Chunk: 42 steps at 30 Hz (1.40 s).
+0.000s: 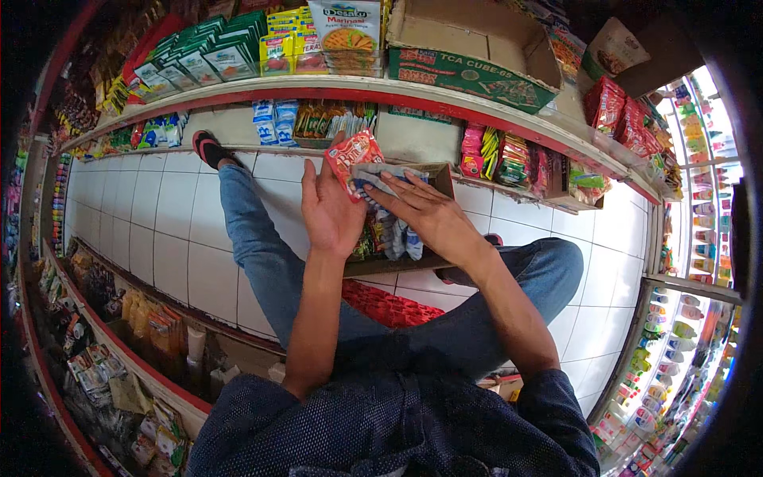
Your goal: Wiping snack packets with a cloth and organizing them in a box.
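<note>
My left hand (335, 217), palm up, supports a red seasoning packet (351, 156) on its fingers. Over the packet's lower right part lies a grey and blue cloth (390, 179), pressed there by the flat fingers of my right hand (426, 211). The cloth hangs down into an open cardboard box (442, 179) on the floor between my legs. Small green and red packets (368, 235) show inside the box, partly hidden by my left hand and the cloth.
A low shelf (286, 89) with a red edge runs ahead, carrying sachets (220, 56) and a green carton (471, 77). More packets (506, 158) stand on the level beneath it. Another shelf (149, 352) is on the left, and a bright display case (679, 334) on the right. White tiles (167, 203) cover the floor.
</note>
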Each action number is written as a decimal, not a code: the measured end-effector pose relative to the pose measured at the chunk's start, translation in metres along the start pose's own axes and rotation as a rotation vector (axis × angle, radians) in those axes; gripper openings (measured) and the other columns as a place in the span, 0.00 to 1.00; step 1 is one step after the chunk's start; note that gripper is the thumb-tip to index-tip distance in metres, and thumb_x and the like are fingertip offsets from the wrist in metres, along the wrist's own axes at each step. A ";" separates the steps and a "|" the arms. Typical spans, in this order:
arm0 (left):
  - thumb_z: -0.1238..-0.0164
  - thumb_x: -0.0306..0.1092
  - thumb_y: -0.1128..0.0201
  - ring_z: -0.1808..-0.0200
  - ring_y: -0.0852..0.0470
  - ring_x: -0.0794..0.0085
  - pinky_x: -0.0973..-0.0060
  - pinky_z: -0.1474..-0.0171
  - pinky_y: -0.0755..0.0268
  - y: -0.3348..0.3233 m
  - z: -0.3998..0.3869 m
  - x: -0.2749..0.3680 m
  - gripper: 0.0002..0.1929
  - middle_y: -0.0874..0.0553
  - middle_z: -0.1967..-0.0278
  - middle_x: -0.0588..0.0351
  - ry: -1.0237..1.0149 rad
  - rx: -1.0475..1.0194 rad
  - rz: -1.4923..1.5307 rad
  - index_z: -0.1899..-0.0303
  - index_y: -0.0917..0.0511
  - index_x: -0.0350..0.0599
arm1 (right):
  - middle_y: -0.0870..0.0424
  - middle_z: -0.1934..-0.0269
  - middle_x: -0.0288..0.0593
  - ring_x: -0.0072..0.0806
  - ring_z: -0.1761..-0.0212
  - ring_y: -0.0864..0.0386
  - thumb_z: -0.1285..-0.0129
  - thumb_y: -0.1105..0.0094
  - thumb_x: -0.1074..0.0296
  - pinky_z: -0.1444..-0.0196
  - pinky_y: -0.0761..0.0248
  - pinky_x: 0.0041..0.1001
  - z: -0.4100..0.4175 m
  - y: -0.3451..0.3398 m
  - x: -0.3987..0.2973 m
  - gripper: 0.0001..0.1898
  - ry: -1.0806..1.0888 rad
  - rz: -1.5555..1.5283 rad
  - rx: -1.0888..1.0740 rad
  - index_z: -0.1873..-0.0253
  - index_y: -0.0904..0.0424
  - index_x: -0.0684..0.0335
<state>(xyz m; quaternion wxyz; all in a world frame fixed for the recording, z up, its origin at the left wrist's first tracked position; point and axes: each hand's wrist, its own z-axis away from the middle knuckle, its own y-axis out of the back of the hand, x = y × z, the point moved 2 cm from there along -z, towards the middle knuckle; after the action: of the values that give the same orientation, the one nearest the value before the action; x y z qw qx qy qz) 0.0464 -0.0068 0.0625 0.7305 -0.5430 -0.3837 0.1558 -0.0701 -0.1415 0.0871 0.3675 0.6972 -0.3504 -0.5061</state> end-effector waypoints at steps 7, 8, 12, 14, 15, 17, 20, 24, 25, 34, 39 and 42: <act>0.16 0.59 0.60 0.27 0.30 0.63 0.61 0.26 0.39 -0.009 0.007 -0.004 0.34 0.30 0.26 0.52 0.026 0.026 -0.113 0.22 0.41 0.46 | 0.27 0.27 0.48 0.34 0.22 0.32 0.33 0.49 0.73 0.17 0.45 0.41 0.001 0.008 0.005 0.33 -0.039 0.217 0.038 0.22 0.37 0.54; 0.15 0.58 0.60 0.27 0.30 0.63 0.60 0.26 0.39 -0.008 0.007 -0.008 0.33 0.29 0.26 0.53 0.055 0.019 -0.184 0.22 0.41 0.46 | 0.27 0.27 0.49 0.34 0.22 0.33 0.33 0.49 0.73 0.17 0.46 0.41 0.001 0.007 0.007 0.33 -0.054 0.227 0.060 0.21 0.37 0.55; 0.14 0.58 0.60 0.29 0.28 0.65 0.60 0.26 0.38 -0.005 0.014 -0.032 0.30 0.25 0.30 0.55 0.130 0.079 -0.186 0.24 0.37 0.48 | 0.31 0.24 0.48 0.40 0.21 0.36 0.41 0.46 0.82 0.18 0.45 0.47 0.001 0.002 0.010 0.39 -0.124 0.147 0.125 0.21 0.38 0.54; 0.15 0.60 0.59 0.31 0.26 0.66 0.59 0.28 0.37 -0.005 0.018 -0.037 0.30 0.23 0.32 0.56 0.156 0.077 -0.191 0.27 0.34 0.50 | 0.31 0.24 0.47 0.41 0.21 0.36 0.42 0.45 0.84 0.18 0.45 0.47 -0.001 0.002 0.006 0.40 -0.124 0.114 0.160 0.21 0.38 0.57; 0.15 0.60 0.59 0.31 0.26 0.66 0.59 0.28 0.37 -0.006 0.018 -0.039 0.30 0.23 0.32 0.56 0.158 0.079 -0.191 0.27 0.34 0.50 | 0.31 0.24 0.47 0.41 0.21 0.36 0.42 0.45 0.84 0.18 0.45 0.47 -0.001 0.001 0.005 0.40 -0.126 0.113 0.159 0.21 0.38 0.57; 0.16 0.63 0.59 0.30 0.27 0.67 0.58 0.27 0.39 -0.007 0.018 -0.043 0.31 0.24 0.31 0.57 0.143 0.119 -0.264 0.27 0.34 0.50 | 0.31 0.24 0.45 0.41 0.20 0.37 0.42 0.44 0.84 0.19 0.44 0.48 -0.002 0.000 0.001 0.40 -0.108 0.101 0.187 0.22 0.38 0.58; 0.17 0.65 0.60 0.29 0.29 0.67 0.57 0.27 0.40 -0.006 0.019 -0.044 0.33 0.27 0.29 0.57 0.136 0.084 -0.327 0.26 0.36 0.52 | 0.31 0.24 0.45 0.41 0.20 0.38 0.42 0.44 0.83 0.18 0.45 0.49 -0.001 -0.003 -0.003 0.40 -0.104 0.111 0.181 0.22 0.38 0.58; 0.17 0.66 0.60 0.27 0.30 0.66 0.57 0.27 0.41 0.003 0.024 -0.045 0.35 0.30 0.26 0.56 0.157 0.166 -0.402 0.24 0.39 0.52 | 0.33 0.23 0.43 0.36 0.19 0.38 0.35 0.47 0.73 0.16 0.50 0.46 -0.002 0.000 -0.007 0.34 -0.084 0.101 0.157 0.22 0.37 0.58; 0.18 0.66 0.60 0.27 0.31 0.65 0.57 0.26 0.41 -0.001 0.025 -0.044 0.36 0.31 0.26 0.56 0.130 0.168 -0.411 0.23 0.41 0.51 | 0.32 0.23 0.42 0.34 0.19 0.39 0.34 0.47 0.72 0.16 0.51 0.46 -0.001 0.000 -0.005 0.34 -0.018 0.148 0.126 0.22 0.36 0.57; 0.19 0.69 0.61 0.26 0.32 0.65 0.58 0.25 0.42 -0.007 0.026 -0.039 0.39 0.31 0.27 0.55 0.149 0.125 -0.375 0.22 0.42 0.48 | 0.30 0.24 0.41 0.33 0.19 0.38 0.35 0.44 0.71 0.16 0.53 0.48 -0.003 -0.005 -0.006 0.34 -0.057 0.224 0.153 0.22 0.36 0.55; 0.20 0.71 0.62 0.26 0.32 0.64 0.58 0.25 0.43 -0.011 0.027 -0.036 0.41 0.30 0.26 0.55 0.117 0.069 -0.415 0.23 0.41 0.46 | 0.32 0.22 0.41 0.33 0.18 0.39 0.36 0.44 0.71 0.16 0.53 0.47 -0.002 -0.005 -0.008 0.36 0.012 0.139 0.107 0.22 0.37 0.56; 0.19 0.69 0.64 0.25 0.33 0.63 0.58 0.24 0.44 -0.009 0.027 -0.036 0.39 0.31 0.26 0.54 0.189 0.112 -0.321 0.22 0.41 0.47 | 0.33 0.22 0.42 0.33 0.18 0.39 0.36 0.44 0.72 0.16 0.52 0.46 -0.006 -0.003 -0.009 0.35 -0.087 0.240 0.140 0.22 0.37 0.56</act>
<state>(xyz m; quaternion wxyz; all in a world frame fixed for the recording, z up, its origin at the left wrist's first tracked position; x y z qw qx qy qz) 0.0009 -0.0150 0.0593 0.8079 -0.4455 -0.3856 0.0067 -0.0662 -0.1316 0.0893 0.3604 0.6514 -0.4815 -0.4625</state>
